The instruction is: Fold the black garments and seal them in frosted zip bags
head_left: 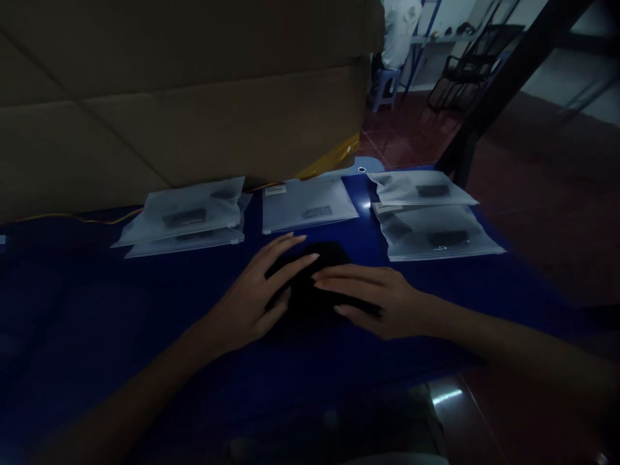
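Observation:
A black, flat item [310, 313] lies on the blue tabletop between my hands, too dark to make out its kind. My left hand [259, 294] is over its left side, fingers stretched out and apart. From the right, my right hand [382, 297] reaches across it with extended fingers, the thumb apart below them. Both hands seem to rest on the black item, but neither grips it. Beyond them, a frosted zip bag [307, 203] with a printed label lies flat.
Several frosted zip bags [194, 206] overlap on the left, and more zip bags [431, 232] lie at the right. A large cardboard box [217, 129] walls off the table's back. A dark metal post [504, 97] slants at the right. Farther off are a person [400, 35], a stool [386, 87] and a black chair [467, 68].

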`<state>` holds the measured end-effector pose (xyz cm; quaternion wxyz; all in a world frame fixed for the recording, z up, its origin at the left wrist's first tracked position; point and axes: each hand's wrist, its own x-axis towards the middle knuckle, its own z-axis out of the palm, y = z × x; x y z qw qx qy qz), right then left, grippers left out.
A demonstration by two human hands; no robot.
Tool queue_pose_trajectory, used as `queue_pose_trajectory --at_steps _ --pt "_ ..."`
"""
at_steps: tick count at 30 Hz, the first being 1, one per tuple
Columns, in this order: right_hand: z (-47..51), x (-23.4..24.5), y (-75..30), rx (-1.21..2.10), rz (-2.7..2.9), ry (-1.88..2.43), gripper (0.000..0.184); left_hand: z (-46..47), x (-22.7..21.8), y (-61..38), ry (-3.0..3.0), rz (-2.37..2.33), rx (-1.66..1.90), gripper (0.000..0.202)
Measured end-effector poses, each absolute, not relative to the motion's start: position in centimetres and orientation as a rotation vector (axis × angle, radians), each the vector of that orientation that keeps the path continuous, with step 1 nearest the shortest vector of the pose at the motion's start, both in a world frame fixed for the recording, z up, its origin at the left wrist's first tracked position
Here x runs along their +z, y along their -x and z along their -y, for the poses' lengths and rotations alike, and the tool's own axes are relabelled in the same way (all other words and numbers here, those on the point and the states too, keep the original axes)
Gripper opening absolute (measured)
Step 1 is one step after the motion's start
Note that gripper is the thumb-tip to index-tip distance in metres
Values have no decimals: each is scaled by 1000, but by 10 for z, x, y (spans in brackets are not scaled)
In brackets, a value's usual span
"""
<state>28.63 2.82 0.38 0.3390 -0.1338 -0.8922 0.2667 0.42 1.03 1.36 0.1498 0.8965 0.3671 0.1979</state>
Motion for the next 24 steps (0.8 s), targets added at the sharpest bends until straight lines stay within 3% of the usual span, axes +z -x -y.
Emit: queue_pose_trajectory --at_steps 2,5,10,16,24 --pt "-27 -3 -284 301 2348 271 49 -13 9 -4 -2579 -1103 445 62" --pt "-25 -5 -280 98 2440 366 54 -13 6 -5 -2550 -1137 383 68" --pt "-28 -4 -280 147 2723 626 76 -12 4 -8 -2545 -1230 427 74" --pt "-40 -4 -294 233 2834 710 70 -18 1 0 -2672 -1247 224 63" --pt "-47 0 -301 359 2866 724 66 -17 0 3 -2675 -1267 177 64"
